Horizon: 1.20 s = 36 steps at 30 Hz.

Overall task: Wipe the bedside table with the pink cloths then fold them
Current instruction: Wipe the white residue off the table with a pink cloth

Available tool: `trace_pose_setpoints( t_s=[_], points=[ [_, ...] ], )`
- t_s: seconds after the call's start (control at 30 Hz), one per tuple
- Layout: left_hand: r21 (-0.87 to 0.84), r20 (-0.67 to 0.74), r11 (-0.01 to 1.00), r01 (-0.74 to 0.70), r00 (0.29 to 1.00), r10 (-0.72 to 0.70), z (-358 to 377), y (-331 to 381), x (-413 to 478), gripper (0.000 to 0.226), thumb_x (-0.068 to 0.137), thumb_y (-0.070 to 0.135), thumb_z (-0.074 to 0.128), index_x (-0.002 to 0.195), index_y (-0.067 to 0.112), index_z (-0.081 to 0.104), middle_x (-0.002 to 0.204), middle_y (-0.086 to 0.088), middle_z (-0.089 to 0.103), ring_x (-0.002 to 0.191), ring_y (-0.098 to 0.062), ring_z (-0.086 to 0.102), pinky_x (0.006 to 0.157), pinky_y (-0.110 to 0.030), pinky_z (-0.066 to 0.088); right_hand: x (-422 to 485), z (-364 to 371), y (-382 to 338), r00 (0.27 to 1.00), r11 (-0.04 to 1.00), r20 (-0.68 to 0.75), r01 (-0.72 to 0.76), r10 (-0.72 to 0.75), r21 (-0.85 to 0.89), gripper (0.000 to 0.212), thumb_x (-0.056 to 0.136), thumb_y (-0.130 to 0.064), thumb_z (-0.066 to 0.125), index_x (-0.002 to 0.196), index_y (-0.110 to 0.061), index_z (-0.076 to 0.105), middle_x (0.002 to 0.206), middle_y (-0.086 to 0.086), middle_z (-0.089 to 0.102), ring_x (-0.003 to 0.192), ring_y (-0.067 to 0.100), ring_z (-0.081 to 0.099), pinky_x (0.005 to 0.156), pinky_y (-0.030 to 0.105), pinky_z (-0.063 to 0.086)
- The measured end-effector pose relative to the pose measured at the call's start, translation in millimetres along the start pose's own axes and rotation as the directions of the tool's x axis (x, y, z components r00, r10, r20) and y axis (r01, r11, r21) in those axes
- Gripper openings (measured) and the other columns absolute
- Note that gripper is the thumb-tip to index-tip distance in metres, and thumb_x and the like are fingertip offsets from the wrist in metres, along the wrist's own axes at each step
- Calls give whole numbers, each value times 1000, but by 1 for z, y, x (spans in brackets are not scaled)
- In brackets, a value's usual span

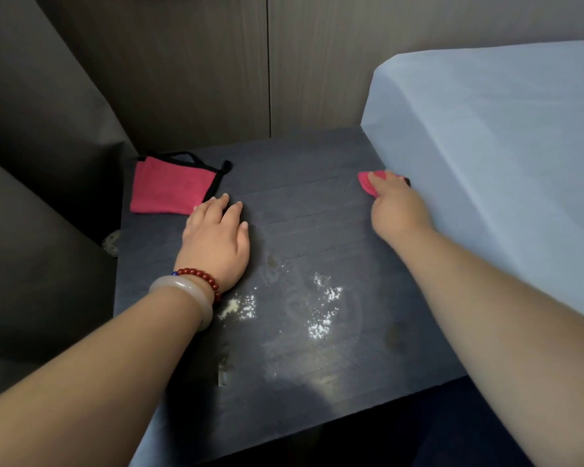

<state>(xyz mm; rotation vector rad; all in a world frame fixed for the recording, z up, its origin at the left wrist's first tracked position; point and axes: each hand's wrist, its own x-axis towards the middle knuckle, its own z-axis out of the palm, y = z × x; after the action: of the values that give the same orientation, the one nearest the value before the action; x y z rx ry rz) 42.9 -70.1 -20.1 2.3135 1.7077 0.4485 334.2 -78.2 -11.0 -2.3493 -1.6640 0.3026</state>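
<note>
A dark bedside table (304, 210) fills the middle of the view. White powder and smears (321, 308) lie on its near half. One pink cloth with black trim (171, 187) lies folded flat at the far left corner. My left hand (218, 241) rests flat on the table just right of that cloth, fingers apart, holding nothing. My right hand (397, 207) presses a second, bunched pink cloth (368, 182) against the table's far right side, next to the mattress. Most of that cloth is hidden under my fingers.
A pale blue mattress (493, 156) rises along the table's right edge. A wood-panel wall (216, 69) stands behind. A dark upholstered surface (38, 214) borders the left side, with a small pale object (110, 242) in the gap.
</note>
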Motion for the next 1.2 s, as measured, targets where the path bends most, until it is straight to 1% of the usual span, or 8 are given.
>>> trace_pose_setpoints(
  t_s=[0.13, 0.3, 0.53, 0.7, 0.83, 0.93, 1.1, 1.2],
  points=[
    [-8, -7, 1000, -5, 1000, 5, 1, -2, 1, 49, 97, 33, 33, 137, 11, 49, 148, -13, 41, 138, -32, 29, 116, -48, 20, 11, 1, -7, 1000, 999, 5, -14, 15, -41, 67, 86, 1, 41, 149, -19, 30, 158, 13, 17, 144, 32, 17, 117, 37, 16],
    [0, -11, 1000, -5, 1000, 5, 1, -2, 1, 46, 98, 31, 37, 137, 10, 49, 148, -14, 40, 138, -33, 29, 116, -48, 19, -31, 29, -46, 953, 952, -16, 303, -303, 48, 66, 85, 3, 41, 147, -20, 35, 158, 10, 20, 146, 30, 14, 119, 39, 9],
    [12, -2, 1000, -7, 1000, 7, 1, -2, 2, 45, 99, 30, 35, 139, 11, 48, 150, -12, 39, 140, -31, 27, 117, -47, 19, 38, 19, -66, 996, 995, 52, 72, -68, -65, 71, 82, 0, 47, 148, -21, 30, 159, 13, 16, 143, 36, 15, 115, 40, 16],
    [9, -5, 1000, -8, 1000, 8, 0, -1, 2, 48, 98, 31, 33, 138, 10, 49, 148, -14, 40, 139, -33, 29, 116, -46, 18, -53, 32, -58, 919, 910, 23, 385, -393, 154, 65, 84, 4, 44, 142, -24, 42, 156, 6, 26, 146, 27, 18, 119, 33, 13],
    [10, -5, 1000, -10, 1000, 11, 1, 0, 1, 46, 99, 29, 35, 138, 8, 49, 148, -16, 40, 138, -35, 29, 116, -47, 18, -55, 8, 14, 990, 987, -20, 141, -140, 71, 67, 84, 6, 43, 141, -28, 43, 156, 7, 28, 144, 28, 23, 117, 35, 19],
    [2, -28, 1000, -13, 1000, 13, 2, -1, 0, 52, 93, 33, 33, 134, 6, 53, 145, -18, 44, 135, -39, 33, 114, -51, 22, -50, -4, 10, 999, 1000, -48, -8, 7, -17, 66, 82, 3, 42, 144, -19, 39, 154, 16, 28, 140, 33, 26, 113, 34, 21],
    [-4, -34, 1000, -5, 999, 5, -1, 2, -3, 42, 97, 25, 42, 133, 7, 54, 142, -17, 45, 132, -37, 35, 112, -51, 25, -122, 31, -50, 935, 928, 42, 343, -352, 149, 63, 81, 1, 43, 141, -19, 45, 153, 11, 31, 144, 31, 23, 118, 33, 14],
    [35, 1, 999, -30, 1000, 30, -2, 0, -4, 43, 98, 27, 40, 137, 11, 51, 143, -12, 44, 133, -32, 33, 112, -48, 24, -112, 18, -16, 957, 946, 2, 287, -291, 149, 63, 81, 4, 42, 138, -19, 50, 152, 12, 34, 143, 31, 26, 119, 38, 18]
  ],
)
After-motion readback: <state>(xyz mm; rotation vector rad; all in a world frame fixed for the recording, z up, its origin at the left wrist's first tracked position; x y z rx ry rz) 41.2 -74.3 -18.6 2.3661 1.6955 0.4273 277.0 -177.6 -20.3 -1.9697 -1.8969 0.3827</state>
